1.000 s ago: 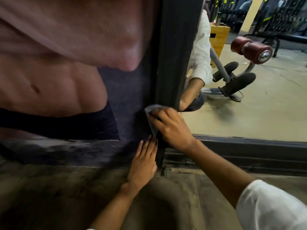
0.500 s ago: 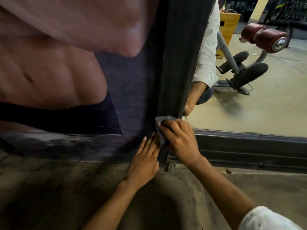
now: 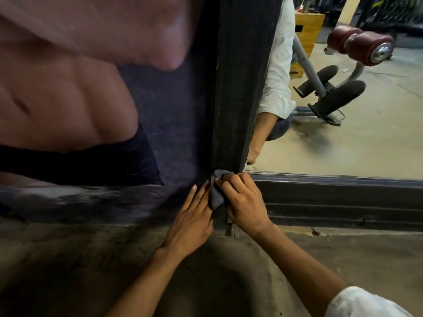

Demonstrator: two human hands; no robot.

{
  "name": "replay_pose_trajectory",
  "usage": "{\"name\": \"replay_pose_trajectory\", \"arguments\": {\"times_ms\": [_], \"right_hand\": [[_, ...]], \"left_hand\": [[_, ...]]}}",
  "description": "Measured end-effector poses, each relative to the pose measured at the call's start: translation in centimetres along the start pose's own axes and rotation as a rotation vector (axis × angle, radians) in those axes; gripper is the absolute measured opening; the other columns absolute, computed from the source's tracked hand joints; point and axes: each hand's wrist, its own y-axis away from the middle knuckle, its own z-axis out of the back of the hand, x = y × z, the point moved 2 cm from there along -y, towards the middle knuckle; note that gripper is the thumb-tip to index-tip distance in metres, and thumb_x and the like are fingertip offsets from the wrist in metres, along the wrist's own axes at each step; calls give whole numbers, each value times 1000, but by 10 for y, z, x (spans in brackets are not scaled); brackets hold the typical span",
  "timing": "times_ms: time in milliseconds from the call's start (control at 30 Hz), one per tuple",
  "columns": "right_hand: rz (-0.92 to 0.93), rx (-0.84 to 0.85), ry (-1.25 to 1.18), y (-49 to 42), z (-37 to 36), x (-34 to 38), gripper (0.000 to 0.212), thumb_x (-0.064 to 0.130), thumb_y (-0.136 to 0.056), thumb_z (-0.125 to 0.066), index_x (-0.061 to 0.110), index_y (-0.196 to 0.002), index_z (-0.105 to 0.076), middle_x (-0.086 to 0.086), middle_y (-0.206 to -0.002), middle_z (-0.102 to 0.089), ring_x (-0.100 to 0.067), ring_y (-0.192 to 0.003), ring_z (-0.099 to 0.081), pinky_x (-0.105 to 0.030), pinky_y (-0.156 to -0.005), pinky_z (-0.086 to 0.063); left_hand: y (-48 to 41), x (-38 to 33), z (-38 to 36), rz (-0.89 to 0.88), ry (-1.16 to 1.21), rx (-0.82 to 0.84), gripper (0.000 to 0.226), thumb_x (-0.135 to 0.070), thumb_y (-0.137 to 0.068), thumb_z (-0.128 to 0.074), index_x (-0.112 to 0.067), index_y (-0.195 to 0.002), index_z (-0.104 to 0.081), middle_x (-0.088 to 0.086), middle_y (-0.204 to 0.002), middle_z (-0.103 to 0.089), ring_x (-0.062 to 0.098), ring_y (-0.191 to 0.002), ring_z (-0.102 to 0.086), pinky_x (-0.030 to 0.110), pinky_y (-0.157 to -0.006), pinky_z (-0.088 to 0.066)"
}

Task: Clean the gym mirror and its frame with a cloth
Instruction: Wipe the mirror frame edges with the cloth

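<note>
**Head view: cloth at the foot of the mirror frame**

Head view, looking down at the lower left corner of the mirror. The cloth is small, dark grey and crumpled. It is pressed against the foot of the frame post, just where the post meets the bottom rail.

The right hand grips the cloth, with its fingers curled over the bunched fabric and its knuckles toward the camera. A loose fold hangs below the fingers (so the cloth's long axis runs roughly along the post, top to bottom).

The left hand holds nothing. Its fingers are straight and close together, laid flat on the lower edge of the poster. The fingertips point upward, right beside the post and the cloth.

The frame is black and matt, streaked with pale, dusty-looking marks. The post stands upright, leaning slightly to the right toward its top in this wide-angle view. The rail runs level to the right edge of the picture.

The poster shows a bare torso on a dark ground. The mirror reflects a pale floor, two dark red roller pads on a bench and a yellow wooden box.

Both forearms reach in over the grey floor. A white sleeve covers the right arm at lower right.
</note>
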Motion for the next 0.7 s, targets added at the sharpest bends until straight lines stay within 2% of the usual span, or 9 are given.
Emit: {"name": "replay_pose_trajectory", "arguments": {"times_ms": [133, 200, 300, 367, 433, 500, 600, 700], "right_hand": [[-44, 29, -29, -3, 6, 3, 25, 20, -87, -65, 9, -108, -69, -10, -109, -64, -29, -94, -55, -43, -79, -52], [19, 30, 33, 0, 6, 1, 23, 20, -88, -71, 10, -109, -69, -10, -110, -64, -29, -94, -55, -41, -79, -51], [140, 93, 142, 11, 0, -2, 26, 21, -91, -72, 13, -116, -68, -11, -116, -63, -30, -100, -55, -42, -81, -51], [190, 199, 190, 22, -5, -8, 25, 22, -91, -69, 16, -116, -68, -8, -118, -61, -28, -102, -52, -41, -81, -49], [212, 377, 257, 38, -7, -17, 25, 24, -91, -66, 19, -115, -72, -3, -117, -62, -26, -105, -50, -39, -84, -48], [190, 458, 312, 50, -2, -30, 25, 26, -88, -65, 20, -110, -77, -1, -112, -65, -25, -106, -50, -38, -85, -46], [154, 319, 279, 43, 14, -34, 18, 23, -90, -67, 17, -105, -73, -4, -103, -62, -27, -98, -49, -39, -79, -40], [250, 151, 198, 14, 20, 2, 13, 21, -99, -61, 12, -102, -71, -9, -103, -63, -31, -95, -53, -42, -77, -44]], "left_hand": [[1, 4, 3, -8, 51, -14, 100, -33, -83, -80, -5, -161, -24, 15, -167, -36, 25, -159, -21, 47, -127, -20], [2, 8, 5, -7, 83, -12, 98, -32, -87, -76, -7, -162, -18, 11, -171, -22, 22, -162, -12, 45, -129, -18], [5, 10, 5, -11, 147, 28, 87, -31, -95, -66, -12, -166, -19, 4, -178, 8, 18, -165, 6, 42, -135, -10], [5, 10, 3, -25, 183, 45, 91, -30, -96, -64, -14, -169, -13, -2, -178, 15, 16, -165, 9, 44, -134, -9], [3, 9, 0, -29, 192, 38, 101, -29, -94, -67, -15, -170, -2, -1, -179, 14, 16, -165, 8, 44, -134, -10], [3, 8, -2, -33, 199, 35, 104, -28, -93, -69, -14, -170, 0, 1, -179, 13, 18, -165, 7, 45, -134, -11], [3, 6, -2, -33, 211, 26, 100, -29, -94, -68, -11, -171, -5, 2, -179, 14, 19, -165, 8, 46, -134, -13], [2, 6, -5, -28, 241, -7, 94, -23, -89, -69, -6, -168, -21, 4, -180, 4, 20, -166, 2, 49, -133, -19]]}}
